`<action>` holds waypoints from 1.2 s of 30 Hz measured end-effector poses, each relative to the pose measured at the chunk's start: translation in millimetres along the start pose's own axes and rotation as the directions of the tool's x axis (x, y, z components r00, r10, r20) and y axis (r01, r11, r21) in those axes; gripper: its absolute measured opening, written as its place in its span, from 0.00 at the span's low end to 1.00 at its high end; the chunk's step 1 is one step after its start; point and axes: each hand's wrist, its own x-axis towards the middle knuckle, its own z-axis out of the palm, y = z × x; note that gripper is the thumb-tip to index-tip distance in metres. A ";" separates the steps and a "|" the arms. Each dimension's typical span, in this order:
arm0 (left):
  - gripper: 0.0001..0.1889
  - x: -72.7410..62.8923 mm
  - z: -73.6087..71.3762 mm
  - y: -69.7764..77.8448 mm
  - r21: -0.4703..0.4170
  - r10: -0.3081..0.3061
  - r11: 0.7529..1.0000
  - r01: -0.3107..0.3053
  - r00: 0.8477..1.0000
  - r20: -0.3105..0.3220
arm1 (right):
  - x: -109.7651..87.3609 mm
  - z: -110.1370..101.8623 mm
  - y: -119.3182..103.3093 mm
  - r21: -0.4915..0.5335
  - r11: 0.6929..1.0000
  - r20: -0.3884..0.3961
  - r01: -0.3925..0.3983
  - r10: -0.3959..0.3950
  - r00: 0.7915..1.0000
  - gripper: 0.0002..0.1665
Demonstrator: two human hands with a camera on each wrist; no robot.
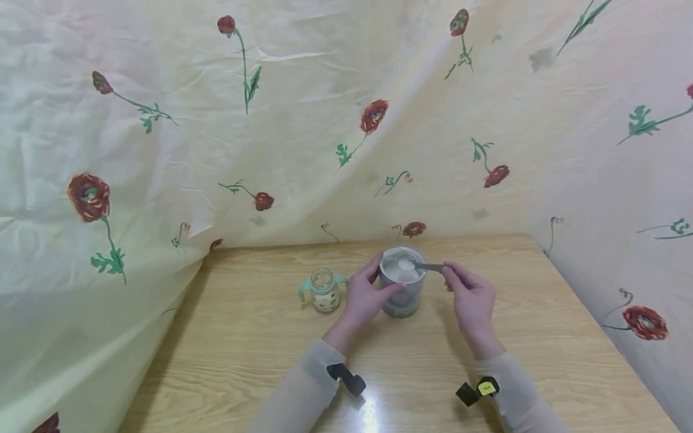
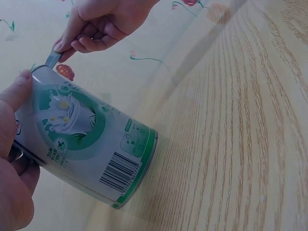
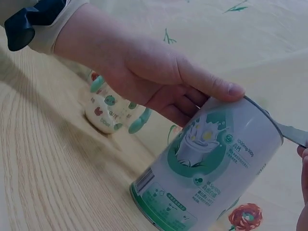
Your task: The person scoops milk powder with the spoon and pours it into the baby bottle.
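Note:
An open milk powder can [image 1: 403, 305], white and green, stands on the table with pale powder showing inside. My left hand [image 1: 364, 296] grips the can around its upper left side, with the thumb along the near side by the rim. My right hand [image 1: 472, 297] pinches the grey handle of a scoop [image 1: 430, 267]. The scoop crosses the can's right rim, and its end lies inside the mouth, over a whiter round patch. In the left wrist view, the can's picture label and barcode [image 2: 119, 172] face the camera, and the scoop handle [image 2: 54, 57] sticks out above the rim.
Left of the can stands a small lidless baby bottle [image 1: 325, 296] with mint-green side handles, close to my left hand. A cream cloth with red flowers [image 1: 303, 150] hangs behind and beside the wooden table [image 1: 243, 349].

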 end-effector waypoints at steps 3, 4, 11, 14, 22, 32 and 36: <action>0.49 -0.2 -0.1 -0.2 0.002 0.003 1.000 -0.003 1.000 -0.002 | 0.0 -0.3 0.3 0.003 1.000 0.000 -0.008 0.008 1.000 0.16; 0.49 -0.1 0.0 -0.2 0.003 0.001 1.000 -0.001 1.000 -0.002 | -0.2 -0.4 0.1 0.006 1.000 -0.001 -0.011 0.011 1.000 0.16; 0.48 -0.5 -0.2 1.1 0.013 -0.018 1.000 0.018 1.000 0.003 | -1.2 0.1 -3.4 0.033 0.999 -0.031 -0.005 0.006 0.999 0.17; 0.48 -0.4 -0.7 1.4 0.010 -0.015 1.000 0.015 1.000 0.003 | -0.4 0.4 -3.8 0.019 1.000 -0.031 0.023 -0.022 0.999 0.16; 0.48 1.2 -2.2 -0.4 0.000 0.008 1.000 -0.008 1.000 0.015 | 2.1 -2.1 2.0 -0.068 0.998 0.012 0.015 -0.015 1.000 0.17; 0.49 2.2 -1.7 -2.9 0.004 0.020 1.000 -0.020 1.000 0.012 | 2.5 -3.2 2.8 -0.075 0.997 0.015 -0.005 0.006 1.000 0.18; 0.49 2.5 -1.4 -3.1 0.006 0.018 1.000 -0.018 1.000 0.008 | 2.7 -3.8 3.0 -0.079 0.997 0.015 -0.023 0.024 1.000 0.18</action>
